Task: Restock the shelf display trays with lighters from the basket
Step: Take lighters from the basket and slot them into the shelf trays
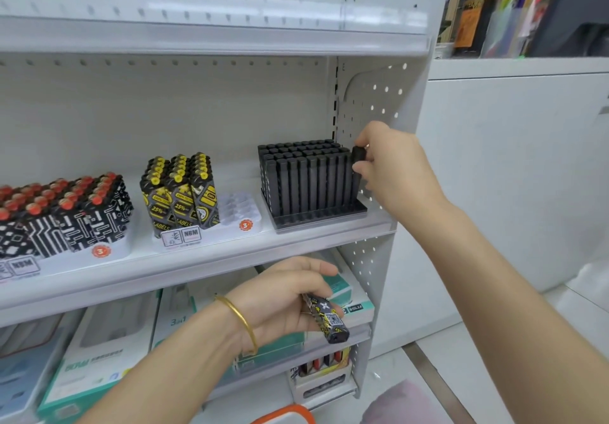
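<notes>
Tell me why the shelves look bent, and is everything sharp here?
Head view: the wide lens bows the shelf edge; the black lighters and right hand are fairly sharp; the bottle top right and boxes lower left are blurred; light is soft and even, with faint glare on the upper rail.

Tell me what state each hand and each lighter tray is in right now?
Right hand, pinching a black lighter at the right end of the black tray.
Left hand, gripping a yellow-patterned lighter.
Black tray, packed with upright lighters.
Yellow-lighter tray, part filled; right-side slots empty.
Red-cap tray, full where visible.
</notes>
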`<state>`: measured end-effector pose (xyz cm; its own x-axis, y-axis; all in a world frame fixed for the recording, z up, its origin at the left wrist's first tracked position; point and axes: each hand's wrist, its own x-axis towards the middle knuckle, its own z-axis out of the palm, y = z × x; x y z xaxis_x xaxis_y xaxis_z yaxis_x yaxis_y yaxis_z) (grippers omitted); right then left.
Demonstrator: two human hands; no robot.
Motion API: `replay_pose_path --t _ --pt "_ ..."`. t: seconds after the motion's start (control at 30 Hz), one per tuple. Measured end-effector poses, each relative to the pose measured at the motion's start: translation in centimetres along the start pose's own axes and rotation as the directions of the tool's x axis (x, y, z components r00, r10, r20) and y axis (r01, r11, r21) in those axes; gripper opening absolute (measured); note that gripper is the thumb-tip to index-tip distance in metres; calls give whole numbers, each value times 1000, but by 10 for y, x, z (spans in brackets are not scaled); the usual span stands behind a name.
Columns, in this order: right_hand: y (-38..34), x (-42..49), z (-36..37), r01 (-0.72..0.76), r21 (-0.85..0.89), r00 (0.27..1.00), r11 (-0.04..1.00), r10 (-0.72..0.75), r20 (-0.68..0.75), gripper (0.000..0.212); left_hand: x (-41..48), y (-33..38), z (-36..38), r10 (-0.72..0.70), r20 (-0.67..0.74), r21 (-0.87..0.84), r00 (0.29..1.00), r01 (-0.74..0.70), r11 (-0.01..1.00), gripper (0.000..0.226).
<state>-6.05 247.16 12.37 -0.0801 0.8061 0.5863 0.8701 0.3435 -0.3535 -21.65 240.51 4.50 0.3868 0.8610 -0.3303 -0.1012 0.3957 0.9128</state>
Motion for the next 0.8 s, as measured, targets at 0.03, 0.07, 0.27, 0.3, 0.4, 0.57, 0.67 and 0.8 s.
replay_pose_path --t 0.03,0.07,0.27,0.3,0.4,0.57,0.67,0.8 --pt "0 2 0 -5 19 1000 1000 4 13 16 0 0 0 -1 1 1 1000 1 1000 27" --pt "1 3 -1 -4 40 1000 999 3 24 17 0 0 0 -2 2 1 1000 2 1000 27" --pt "2 1 -3 20 68 998 997 -23 50 19 1 1 0 -9 -4 7 1000 9 1000 28" --pt "1 1 -3 14 64 998 998 -18 56 20 1 1 0 -10 -1 6 1000 10 1000 28" --pt "-1 2 -1 8 23 996 1000 -10 84 19 1 1 0 -11 4 -4 1000 11 1000 28" --pt "0 4 -1 -23 48 990 999 16 143 25 -1 1 -2 -5 46 -17 999 6 1000 35" --pt "0 -2 0 -27 30 992 999 23 120 42 -3 0 -5 5 85 -44 996 -1 999 41" --pt "-6 -21 -14 23 -113 999 993 -26 -26 51 -14 -4 -12 78 146 -103 986 -64 993 53"
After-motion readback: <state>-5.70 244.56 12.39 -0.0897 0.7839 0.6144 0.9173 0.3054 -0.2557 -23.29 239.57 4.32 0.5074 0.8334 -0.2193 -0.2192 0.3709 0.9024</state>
